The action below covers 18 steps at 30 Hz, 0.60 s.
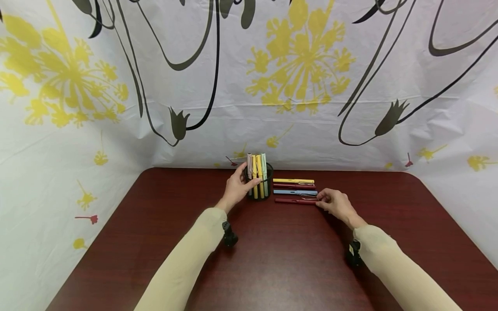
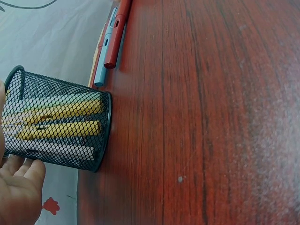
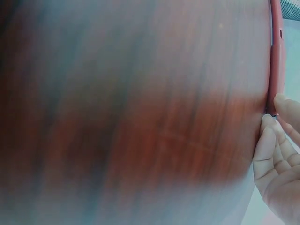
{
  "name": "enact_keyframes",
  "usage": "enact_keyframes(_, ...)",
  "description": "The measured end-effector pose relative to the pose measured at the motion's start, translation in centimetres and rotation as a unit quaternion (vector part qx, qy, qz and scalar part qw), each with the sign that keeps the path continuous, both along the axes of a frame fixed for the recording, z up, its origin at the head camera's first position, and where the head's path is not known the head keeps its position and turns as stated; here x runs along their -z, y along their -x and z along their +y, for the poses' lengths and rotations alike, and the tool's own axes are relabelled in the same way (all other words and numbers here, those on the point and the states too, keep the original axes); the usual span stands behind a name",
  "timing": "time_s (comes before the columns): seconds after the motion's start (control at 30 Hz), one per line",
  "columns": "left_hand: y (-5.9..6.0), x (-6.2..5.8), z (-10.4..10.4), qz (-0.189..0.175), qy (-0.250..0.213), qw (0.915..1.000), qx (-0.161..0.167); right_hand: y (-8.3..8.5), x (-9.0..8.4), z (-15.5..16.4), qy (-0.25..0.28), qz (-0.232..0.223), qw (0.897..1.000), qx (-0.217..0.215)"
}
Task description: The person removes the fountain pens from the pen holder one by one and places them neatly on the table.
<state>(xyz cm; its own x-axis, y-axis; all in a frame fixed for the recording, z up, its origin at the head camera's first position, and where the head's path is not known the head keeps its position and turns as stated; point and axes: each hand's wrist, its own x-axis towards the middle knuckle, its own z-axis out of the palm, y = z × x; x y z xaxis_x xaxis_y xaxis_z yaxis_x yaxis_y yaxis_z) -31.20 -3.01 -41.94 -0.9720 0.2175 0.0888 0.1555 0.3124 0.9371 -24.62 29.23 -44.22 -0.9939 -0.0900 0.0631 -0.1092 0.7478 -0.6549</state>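
My left hand (image 1: 236,185) holds a black mesh pen cup (image 1: 270,178) near the table's back edge, its thumb across the front and its fingers at the side. Upright in the cup stand yellow pens (image 1: 260,164), a mint-green pen (image 1: 264,162) and a pale pinkish pen (image 1: 249,160). To the right, pens lie in a stacked row: yellow (image 1: 293,181), dark red (image 1: 293,187), blue (image 1: 293,192) and, closest to me, another dark red pen (image 1: 292,201). At the right end of this closest pen, my right hand (image 1: 335,204) pinches it between thumb and fingers.
A dark red-brown wooden table (image 1: 303,259) spreads beneath both arms. Behind its back edge hangs a white cloth (image 1: 233,86) with yellow flowers and dark stems, which also covers the sides. Small black devices (image 1: 229,235) are strapped at the wrists.
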Motion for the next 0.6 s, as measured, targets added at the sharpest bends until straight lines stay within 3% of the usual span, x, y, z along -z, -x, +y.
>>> enact_keyframes(0.2,0.0,0.0,0.0,-0.001,0.008,1.0,-0.004,0.0,-0.1,0.2,0.017,-0.002,1.0,0.0)
enact_keyframes(0.37,0.0,0.1,0.0,-0.001,0.006,1.0,-0.004,-0.1,-0.6,0.3,0.069,0.005,0.997,0.034)
enact_keyframes(0.5,0.0,0.1,0.0,0.002,0.003,1.0,-0.003,0.1,-1.2,-0.2,0.15,0.014,0.987,0.063)
enact_keyframes(0.6,0.0,0.1,0.0,0.005,0.001,1.0,-0.001,0.5,-2.0,-1.1,0.227,0.016,0.971,0.075)
